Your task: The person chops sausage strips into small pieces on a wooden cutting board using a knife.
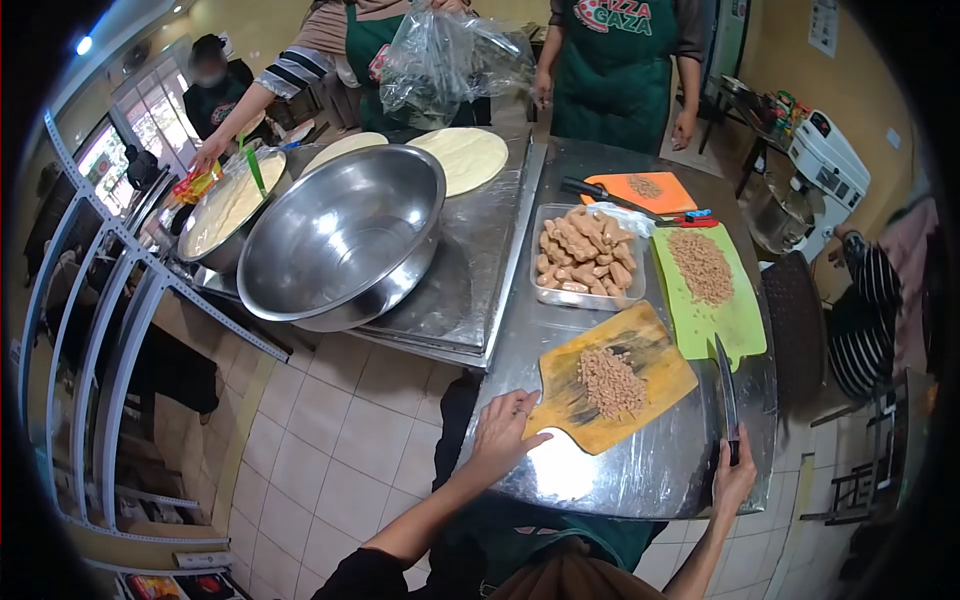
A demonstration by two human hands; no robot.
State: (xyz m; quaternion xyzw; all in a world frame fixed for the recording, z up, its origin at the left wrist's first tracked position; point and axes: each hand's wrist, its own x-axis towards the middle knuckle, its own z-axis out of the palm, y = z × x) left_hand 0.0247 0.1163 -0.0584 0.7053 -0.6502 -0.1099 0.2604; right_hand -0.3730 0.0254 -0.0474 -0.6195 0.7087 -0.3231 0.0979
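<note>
My right hand [736, 474] is wrapped round the black handle of a knife [727, 390], whose blade points away from me along the right side of the metal table. My left hand [502, 430] rests at the left corner of a worn yellow cutting board [660, 350], fingers apart, touching its edge. Chopped brown pieces [611, 383] lie heaped on that board. Beyond it stands a clear container [588, 299] full of whole brown pieces [583, 250]. A green board [690, 335] at the right bears more chopped pieces [701, 266].
A large steel bowl [345, 235] and flat dough rounds [460, 160] are on the adjoining table. An orange board [665, 192], a dark-handled knife [605, 193] and red-handled tools [692, 219] lie farther back. Co-workers in green aprons [612, 80] stand opposite, one holding plastic bags [440, 60].
</note>
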